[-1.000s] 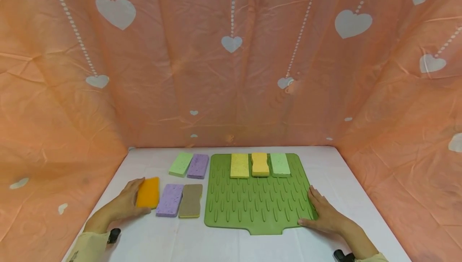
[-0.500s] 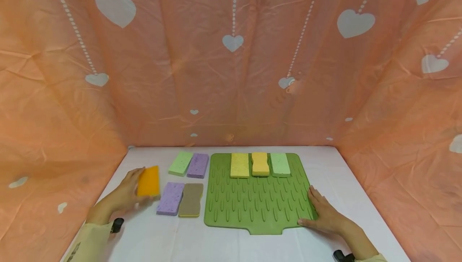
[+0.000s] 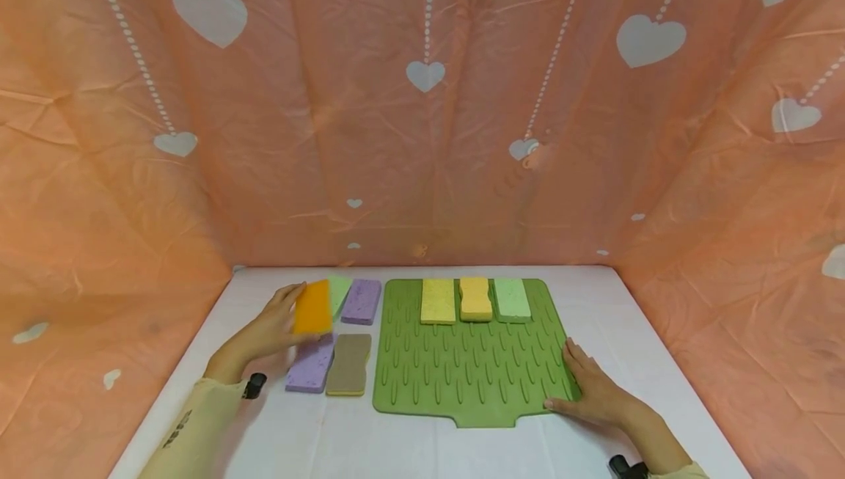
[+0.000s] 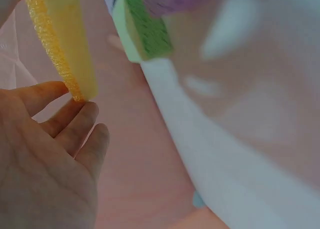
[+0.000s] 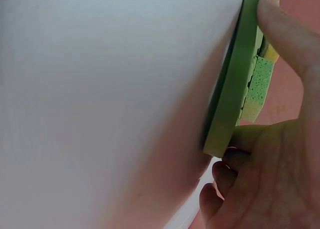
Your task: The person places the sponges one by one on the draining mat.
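My left hand [image 3: 269, 326] pinches an orange sponge [image 3: 313, 307] between fingers and thumb, above the tabletop. In the left wrist view, the sponge [image 4: 67, 44] shows a rough orange face on a smoother yellow layer. It partly covers a light green sponge [image 3: 339, 293] and the far end of a purple sponge [image 3: 309, 369]. My right hand [image 3: 597, 391] rests at the right near corner of a green ridged mat [image 3: 462, 369]. Its thumb lies on the mat and its fingers extend along the side; the right wrist view shows them touching the mat's edge [image 5: 231, 99].
A yellow sponge [image 3: 438, 301], a wavy-sided yellow-orange sponge [image 3: 476, 300] and a pale green sponge [image 3: 512, 300] line the mat's far edge. Left of the mat lie another purple sponge [image 3: 361, 301] and a grey-topped sponge [image 3: 348, 365]. Orange heart-printed sheets [image 3: 422, 171] enclose the white table [image 3: 370, 442].
My left hand has lifted the orange sponge and carried it right and away from me, over the light green and purple sponges. My right hand has stayed at the mat's corner.
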`<state>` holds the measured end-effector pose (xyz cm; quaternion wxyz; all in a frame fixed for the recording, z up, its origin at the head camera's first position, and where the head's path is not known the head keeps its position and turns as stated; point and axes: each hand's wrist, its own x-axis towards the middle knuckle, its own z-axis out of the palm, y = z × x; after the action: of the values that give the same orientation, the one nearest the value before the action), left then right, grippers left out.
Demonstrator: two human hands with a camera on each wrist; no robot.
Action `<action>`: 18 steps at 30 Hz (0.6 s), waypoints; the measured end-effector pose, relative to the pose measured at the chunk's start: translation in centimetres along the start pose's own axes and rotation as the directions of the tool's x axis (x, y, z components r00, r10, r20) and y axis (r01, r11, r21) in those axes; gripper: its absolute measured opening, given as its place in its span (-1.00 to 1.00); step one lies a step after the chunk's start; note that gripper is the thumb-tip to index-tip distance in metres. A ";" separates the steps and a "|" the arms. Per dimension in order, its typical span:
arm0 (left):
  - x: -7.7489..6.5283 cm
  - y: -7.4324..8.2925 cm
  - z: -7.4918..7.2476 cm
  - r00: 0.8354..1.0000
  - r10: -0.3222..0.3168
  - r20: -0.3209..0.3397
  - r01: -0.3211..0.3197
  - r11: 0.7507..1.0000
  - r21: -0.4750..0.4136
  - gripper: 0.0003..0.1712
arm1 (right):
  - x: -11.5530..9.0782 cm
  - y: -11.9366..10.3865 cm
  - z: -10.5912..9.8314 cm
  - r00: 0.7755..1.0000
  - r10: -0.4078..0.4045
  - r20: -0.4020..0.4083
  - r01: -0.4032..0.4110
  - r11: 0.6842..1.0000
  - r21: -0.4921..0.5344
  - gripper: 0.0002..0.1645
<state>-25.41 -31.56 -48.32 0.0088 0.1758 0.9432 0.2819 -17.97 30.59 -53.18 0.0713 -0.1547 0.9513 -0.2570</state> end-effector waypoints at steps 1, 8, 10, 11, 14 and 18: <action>0.4 0.3 0.1 1.000 0.009 0.002 -0.009 1.000 0.004 0.33 | 0.0 0.0 0.0 1.000 -0.002 -0.004 0.002 1.000 -0.004 0.47; 3.1 2.3 1.0 0.999 0.007 0.052 -0.009 1.000 0.022 0.35 | 0.1 0.0 -0.1 1.000 -0.006 0.001 0.006 1.000 -0.016 0.46; 3.8 2.9 1.3 0.997 -0.004 0.071 0.003 1.000 0.011 0.36 | 0.1 0.0 -0.1 1.000 -0.008 0.004 0.008 1.000 -0.011 0.46; 4.2 3.2 1.5 0.997 -0.010 0.081 0.010 1.000 0.005 0.37 | 0.1 0.0 -0.1 1.000 -0.007 0.004 0.008 1.000 -0.010 0.46; 5.1 3.9 2.0 0.993 -0.015 0.113 0.016 1.000 -0.010 0.39 | 0.1 0.0 -0.1 1.000 -0.007 0.004 0.007 1.000 -0.008 0.47; 6.2 4.5 2.7 0.988 -0.026 0.152 0.030 0.999 -0.025 0.40 | 0.1 0.0 -0.1 1.000 0.006 0.010 -0.006 1.000 0.010 0.48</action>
<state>-29.39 -24.56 -47.62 0.0869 0.1833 0.9382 0.2803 -18.09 30.63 -53.12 0.0776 -0.1528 0.9500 -0.2609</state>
